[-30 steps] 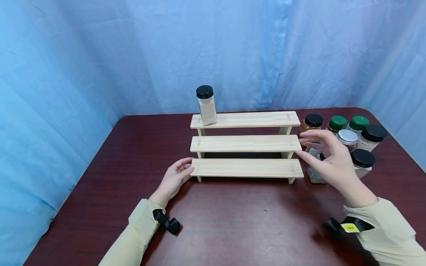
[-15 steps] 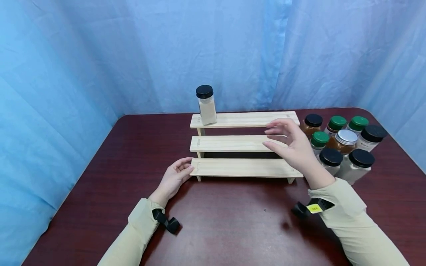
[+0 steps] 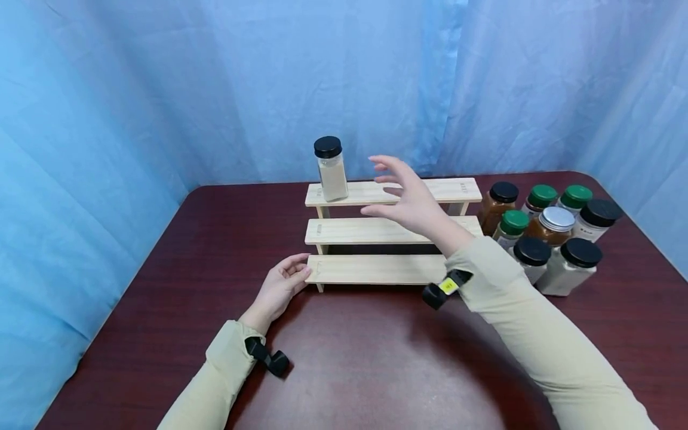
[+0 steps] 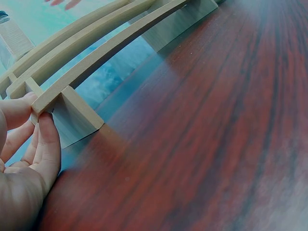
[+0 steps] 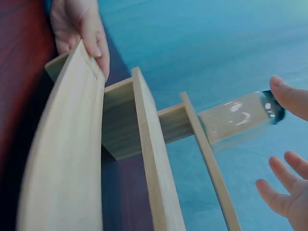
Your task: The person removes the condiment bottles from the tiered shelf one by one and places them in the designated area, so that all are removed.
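Note:
A three-tier wooden rack [image 3: 376, 270] stands on the dark red table. My left hand [image 3: 279, 289] pinches the left end of its lowest shelf, thumb on top and fingers beneath, as the left wrist view [image 4: 36, 159] also shows. On the top shelf's left end stands a clear spice jar [image 3: 334, 178] with a black lid and pale powder inside. My right hand [image 3: 411, 197] is in the air over the upper shelves, right of that jar, holding nothing. Its thumb and fingers are spread apart; in the right wrist view the thumb [image 5: 291, 98] overlaps the jar's lid.
Several spice jars cluster on the table right of the rack, among them a brown one with a black lid [image 3: 497, 209], a green-lidded one [image 3: 513, 224], a silver-lidded one [image 3: 553, 226] and a white one [image 3: 570, 269]. Blue curtains [image 3: 258, 89] hang behind the table.
My right hand has moved left and up, from beside the jar cluster to over the rack's upper shelves, fingers spread. The left hand keeps its grip on the lowest shelf.

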`<state>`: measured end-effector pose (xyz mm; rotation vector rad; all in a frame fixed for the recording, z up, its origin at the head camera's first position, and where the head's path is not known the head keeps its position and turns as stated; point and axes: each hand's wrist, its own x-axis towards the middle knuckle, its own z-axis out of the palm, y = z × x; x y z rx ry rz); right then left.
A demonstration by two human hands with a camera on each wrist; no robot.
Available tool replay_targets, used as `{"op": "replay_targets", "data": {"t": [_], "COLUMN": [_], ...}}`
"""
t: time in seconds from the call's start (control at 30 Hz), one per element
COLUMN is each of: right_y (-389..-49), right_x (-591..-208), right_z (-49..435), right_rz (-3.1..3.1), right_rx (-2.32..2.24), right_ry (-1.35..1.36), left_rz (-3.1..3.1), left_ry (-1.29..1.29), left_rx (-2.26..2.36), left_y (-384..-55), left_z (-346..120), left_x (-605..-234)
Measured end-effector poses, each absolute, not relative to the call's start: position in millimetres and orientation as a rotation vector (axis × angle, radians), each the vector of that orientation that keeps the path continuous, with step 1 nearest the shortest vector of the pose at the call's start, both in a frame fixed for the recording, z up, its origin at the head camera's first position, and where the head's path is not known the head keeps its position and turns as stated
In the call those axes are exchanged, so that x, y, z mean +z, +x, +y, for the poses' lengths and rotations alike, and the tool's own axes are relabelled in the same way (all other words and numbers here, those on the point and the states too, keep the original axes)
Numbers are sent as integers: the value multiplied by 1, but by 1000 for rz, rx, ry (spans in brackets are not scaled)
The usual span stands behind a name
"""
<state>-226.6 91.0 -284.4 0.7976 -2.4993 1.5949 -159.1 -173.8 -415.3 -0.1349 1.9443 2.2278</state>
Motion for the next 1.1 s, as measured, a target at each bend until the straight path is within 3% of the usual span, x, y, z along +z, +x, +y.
{"op": "replay_targets", "data": {"t": [0.47,1.1], "right_y": [-257,-262], "right_x": [-268,-302], "right_z": [44,15], "right_rz": [-2698,-2465], "right_rx": [1279,1346], "right_ry": [837,741], "left_rz": [1941,1930], "left_ry": [-133,-129], "left_rx": [2228,2240], "left_y": [-159,-160], "left_z": [-172,-173], "left_x": [-415,-418]}}
